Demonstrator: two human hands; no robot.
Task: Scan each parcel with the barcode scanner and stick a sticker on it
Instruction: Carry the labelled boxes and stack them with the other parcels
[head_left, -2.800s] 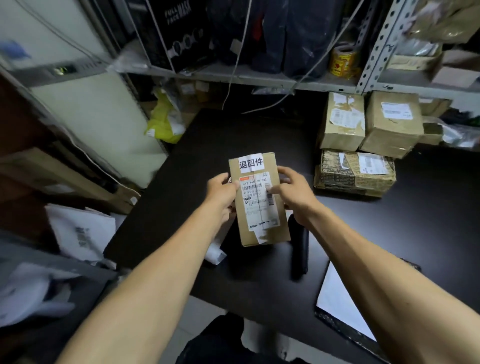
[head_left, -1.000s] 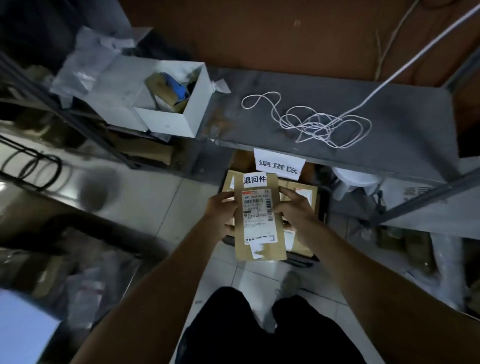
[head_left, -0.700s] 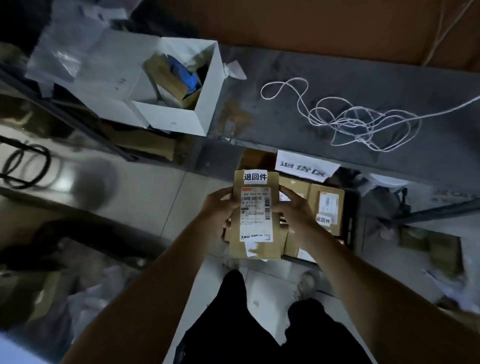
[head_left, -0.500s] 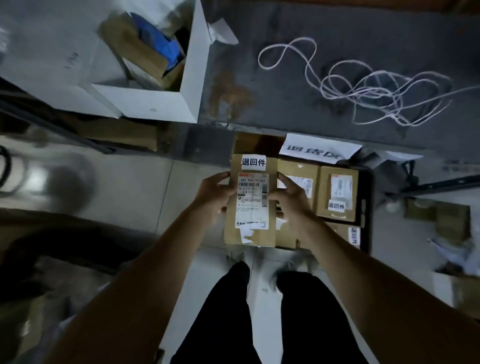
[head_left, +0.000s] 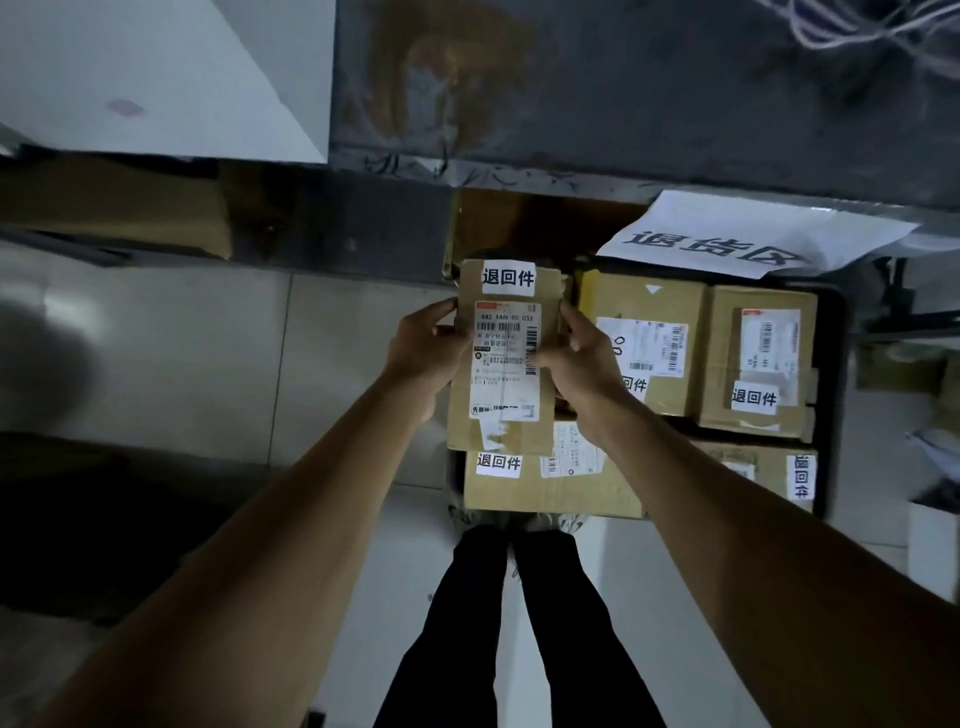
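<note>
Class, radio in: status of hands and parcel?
Both hands, left and right, grip parcel. Sticker on. Held over tray of stickered parcels.

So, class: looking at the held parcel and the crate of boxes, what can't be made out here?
Head view only:
- Parcel: label's small print too small; sides covered by left hand and right hand.
- Crate: left part hidden by the parcel.
- Front box: top covered by the parcel.
- Cord: cut off at the top edge.
</note>
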